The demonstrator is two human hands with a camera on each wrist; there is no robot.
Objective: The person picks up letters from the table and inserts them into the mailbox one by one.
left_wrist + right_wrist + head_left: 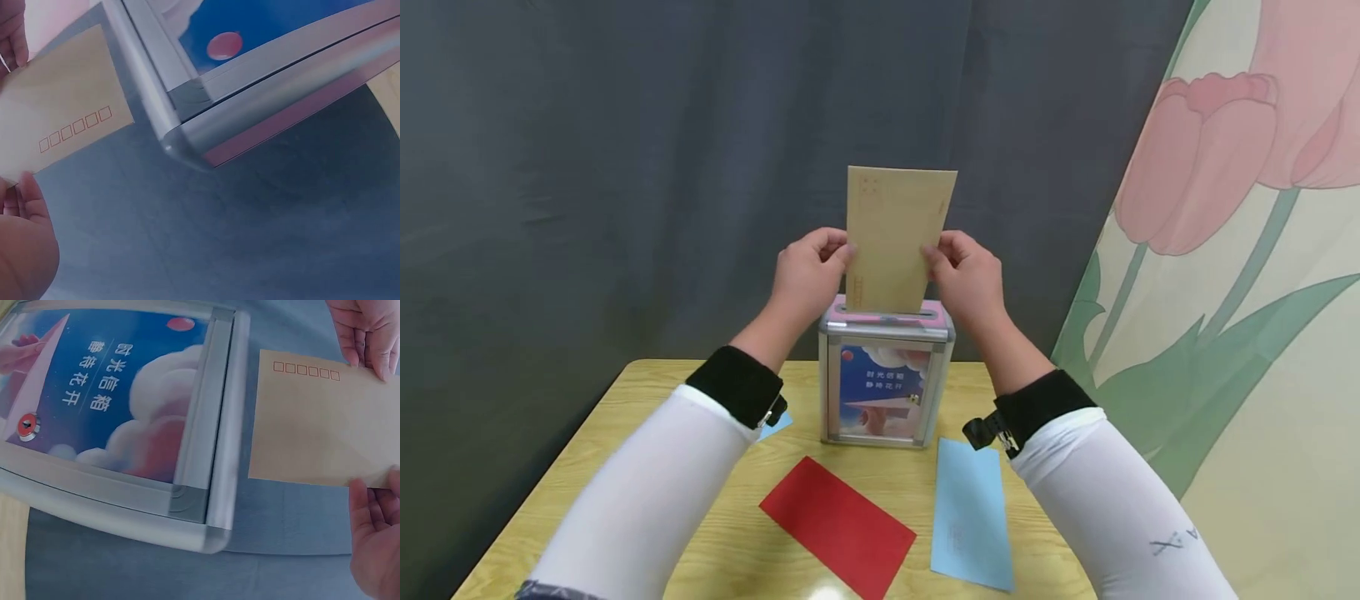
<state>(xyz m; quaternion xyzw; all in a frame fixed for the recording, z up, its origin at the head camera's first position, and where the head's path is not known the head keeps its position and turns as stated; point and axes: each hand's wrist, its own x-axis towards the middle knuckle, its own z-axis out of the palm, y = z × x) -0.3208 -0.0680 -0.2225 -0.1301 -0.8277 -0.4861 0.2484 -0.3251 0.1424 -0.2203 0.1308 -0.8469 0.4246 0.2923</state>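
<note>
A tan paper envelope (898,237) stands upright above a mailbox (886,392) with a slot (931,315) in its pink top. My left hand (808,271) pinches the envelope's left edge between thumb and fingers, and my right hand (970,275) pinches the right edge at about the same height. Red postcode boxes show near the envelope's lower edge (306,370) in the right wrist view. Both wrist views show that edge close to the box's silver frame (153,100). Whether it enters the slot cannot be told.
On the wooden table (700,575) lie a red envelope (838,529) and a light blue envelope (972,512), in front of the box. Another blue piece (777,425) is partly hidden by the left wrist. A dark curtain (700,167) hangs behind; a tulip-painted wall (1225,333) stands right.
</note>
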